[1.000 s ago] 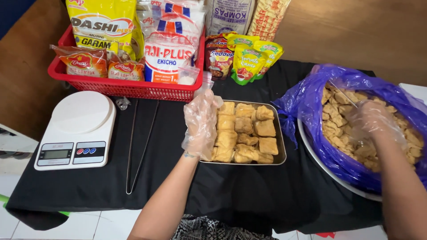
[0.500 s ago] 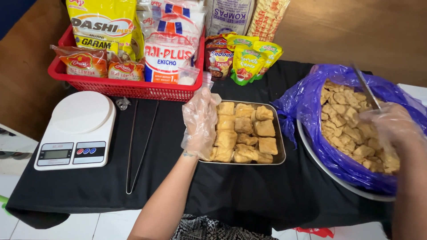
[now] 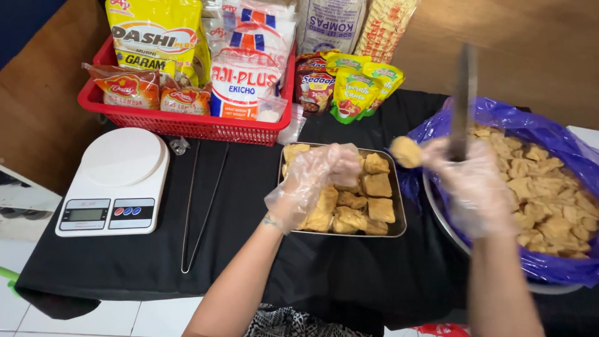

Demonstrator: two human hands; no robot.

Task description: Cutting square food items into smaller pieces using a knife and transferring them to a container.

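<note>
Two hands in clear plastic gloves. Left hand (image 3: 318, 178) rests open, fingers spread, on fried tofu pieces in rectangular metal tray (image 3: 399, 215). Right hand (image 3: 465, 184), right of tray, fingers closed on dark blurred knife (image 3: 463, 100) and one golden tofu piece (image 3: 405, 151). Purple plastic bag (image 3: 549, 134) of tofu far right.

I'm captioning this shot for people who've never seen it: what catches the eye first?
The gloved right hand lifts one fried tofu piece with a knife, between the metal tray and the purple bag. The gloved left hand rests on the tray's tofu; behind it stands a red basket of seasoning packets.
</note>
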